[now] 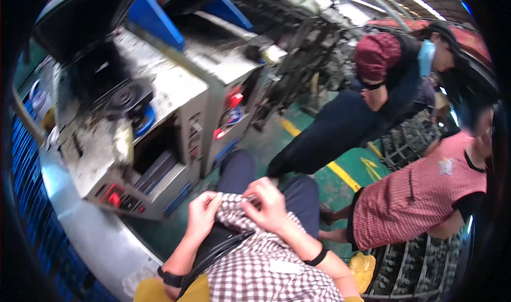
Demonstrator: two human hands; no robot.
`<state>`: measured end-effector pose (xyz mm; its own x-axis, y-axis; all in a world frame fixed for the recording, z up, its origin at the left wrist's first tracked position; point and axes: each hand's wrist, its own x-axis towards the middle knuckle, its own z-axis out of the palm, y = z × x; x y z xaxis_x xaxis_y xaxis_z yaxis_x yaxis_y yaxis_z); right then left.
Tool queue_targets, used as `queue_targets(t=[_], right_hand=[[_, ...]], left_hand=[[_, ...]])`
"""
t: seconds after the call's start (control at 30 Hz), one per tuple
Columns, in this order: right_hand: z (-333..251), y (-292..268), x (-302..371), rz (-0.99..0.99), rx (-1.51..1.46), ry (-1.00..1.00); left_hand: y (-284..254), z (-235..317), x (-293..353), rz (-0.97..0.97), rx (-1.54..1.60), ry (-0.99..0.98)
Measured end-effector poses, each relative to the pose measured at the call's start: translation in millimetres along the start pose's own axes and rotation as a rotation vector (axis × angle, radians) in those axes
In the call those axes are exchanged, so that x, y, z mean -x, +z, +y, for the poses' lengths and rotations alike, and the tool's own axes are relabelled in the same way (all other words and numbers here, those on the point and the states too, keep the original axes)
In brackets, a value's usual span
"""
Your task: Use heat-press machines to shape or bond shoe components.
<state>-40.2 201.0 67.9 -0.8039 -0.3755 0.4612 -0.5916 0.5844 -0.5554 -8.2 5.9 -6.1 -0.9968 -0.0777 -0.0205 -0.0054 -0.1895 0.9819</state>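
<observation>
A brown-and-white checked apron (250,272) covers my lap and belly. My left hand (202,215) is closed in a pinch on the left end of its gathered edge. A short way to the right, my right hand (269,207) is closed on the same bunched edge, over my knees. Between my left forearm and the apron lies a black, smooth bag-like item (215,243); the cloth hides part of it. Both wrists wear black bands, and yellow sleeves (151,290) show at the lower edge.
To my left stands a stained machine bench (175,86) with red switches (113,198) and a dark round part (128,97). A curved metal edge (101,238) runs beside me. Two people stand at right, one in a red checked apron (404,195), near racks of dark parts (415,264).
</observation>
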Motion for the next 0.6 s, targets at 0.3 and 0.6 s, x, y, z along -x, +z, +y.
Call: queue_targets(t=[0.3, 0.6], right_hand=[[-0.1, 29.0, 8.9, -0.178, -0.339, 0.087], [-4.1, 17.7, 4.4, -0.063, -0.072, -0.169]], left_hand=[[-5.2, 4.9, 5.1, -0.104, -0.030, 0.014], [-15.7, -36.4, -12.7, -0.188, 0.043, -0.045]])
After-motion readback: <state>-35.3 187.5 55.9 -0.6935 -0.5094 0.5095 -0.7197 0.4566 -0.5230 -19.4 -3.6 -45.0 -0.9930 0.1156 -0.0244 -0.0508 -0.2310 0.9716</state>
